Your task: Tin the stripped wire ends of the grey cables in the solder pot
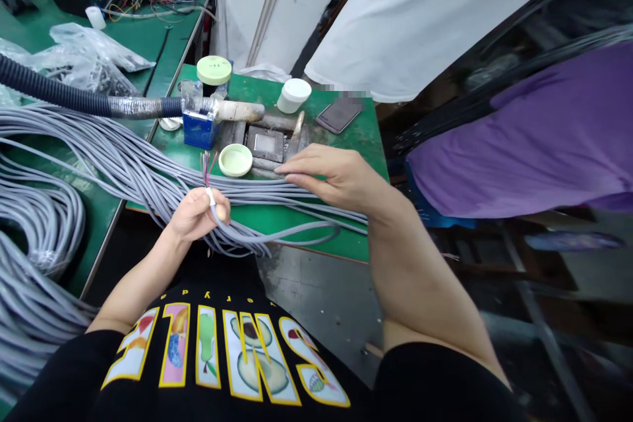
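My left hand [200,211] is closed round the end of a grey cable [216,211], just below a white band. Thin coloured wires [206,168] fan upward from that end. My right hand [331,175] is stretched out over the bench, fingers nearly straight and thumb a little below them; I see nothing between them. Its fingertips are by the near edge of a small square metal pot [266,144] with a shiny silver surface. Left of the pot lies a shallow pale green lid [235,160]. A bundle of grey cables [267,190] runs under both hands.
A ribbed black hose [59,89] ends in a nozzle beside the pot, above a blue box [198,130]. Behind stand a green-lidded jar [214,70], a white tub [293,95] and a phone [339,114]. More coiled cable [44,211] fills the left. Two people stand at the right.
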Available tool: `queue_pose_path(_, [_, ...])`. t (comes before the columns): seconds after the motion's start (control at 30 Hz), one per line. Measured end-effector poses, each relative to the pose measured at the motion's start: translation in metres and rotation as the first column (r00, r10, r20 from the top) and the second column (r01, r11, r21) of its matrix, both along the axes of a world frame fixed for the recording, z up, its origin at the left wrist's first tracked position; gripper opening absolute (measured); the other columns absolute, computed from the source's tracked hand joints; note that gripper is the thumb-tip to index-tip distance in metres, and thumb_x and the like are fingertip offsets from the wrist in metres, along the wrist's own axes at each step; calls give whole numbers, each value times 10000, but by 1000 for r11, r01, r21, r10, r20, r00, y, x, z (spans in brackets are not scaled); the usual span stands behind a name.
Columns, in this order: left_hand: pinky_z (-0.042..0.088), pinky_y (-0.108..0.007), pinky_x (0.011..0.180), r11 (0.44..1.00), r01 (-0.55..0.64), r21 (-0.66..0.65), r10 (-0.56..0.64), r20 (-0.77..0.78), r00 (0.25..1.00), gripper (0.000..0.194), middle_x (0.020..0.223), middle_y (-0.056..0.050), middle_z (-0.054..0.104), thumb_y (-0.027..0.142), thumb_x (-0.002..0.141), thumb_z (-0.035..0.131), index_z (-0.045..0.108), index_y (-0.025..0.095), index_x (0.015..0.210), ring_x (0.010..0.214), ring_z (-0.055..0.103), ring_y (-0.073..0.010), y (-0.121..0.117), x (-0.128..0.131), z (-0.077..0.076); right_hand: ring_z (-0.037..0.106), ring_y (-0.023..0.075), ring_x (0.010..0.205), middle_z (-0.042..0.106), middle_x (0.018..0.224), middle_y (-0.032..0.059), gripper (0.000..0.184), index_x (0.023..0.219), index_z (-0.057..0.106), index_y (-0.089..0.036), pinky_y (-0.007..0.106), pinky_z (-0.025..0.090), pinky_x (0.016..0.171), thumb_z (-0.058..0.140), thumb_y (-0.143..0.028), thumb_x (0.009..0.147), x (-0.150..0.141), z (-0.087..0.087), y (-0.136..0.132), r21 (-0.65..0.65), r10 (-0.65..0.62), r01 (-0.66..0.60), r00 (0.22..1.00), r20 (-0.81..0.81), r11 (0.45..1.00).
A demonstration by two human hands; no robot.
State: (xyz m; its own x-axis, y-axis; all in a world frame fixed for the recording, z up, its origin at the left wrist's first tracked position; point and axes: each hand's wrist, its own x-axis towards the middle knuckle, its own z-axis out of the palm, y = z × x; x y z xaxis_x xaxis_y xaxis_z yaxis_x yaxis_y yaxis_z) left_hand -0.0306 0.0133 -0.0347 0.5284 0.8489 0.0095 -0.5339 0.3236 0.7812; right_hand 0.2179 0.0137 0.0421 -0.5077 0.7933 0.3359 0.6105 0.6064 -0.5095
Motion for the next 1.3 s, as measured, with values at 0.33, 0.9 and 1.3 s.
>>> queue_pose_path(0.33, [466,-214,457,998,-9,-55,13,70,997,352,465,-4,620,486,553,856,733,172,655,458,553,-106,-5,1,8,668,189,817,748,887,55,187,922,726,-216,333,518,747,542,-241,907,-37,24,-12,223,12,-22,999,49,975])
queue_pose_path(0.9, [543,-304,688,947,-70,315,131,-177,975,303,754,-72,749,472,750,723,780,175,729,687,668,-177,-6,7,-13,477,74,473,555,535,-51,206,621,561,-181,222,387,501,692,-287,739,-105,18,-14,-219,-279,211,893,-353,953])
queue_pose_path(1.3, [543,-274,647,975,-153,163,177,-139,974,321,682,-63,745,475,665,792,778,169,763,614,660,-151,-10,11,-7,514,96,547,583,583,-32,201,588,576,-186,240,423,535,675,-301,719,-101,-4,-7,-285,-330,192,732,-596,939])
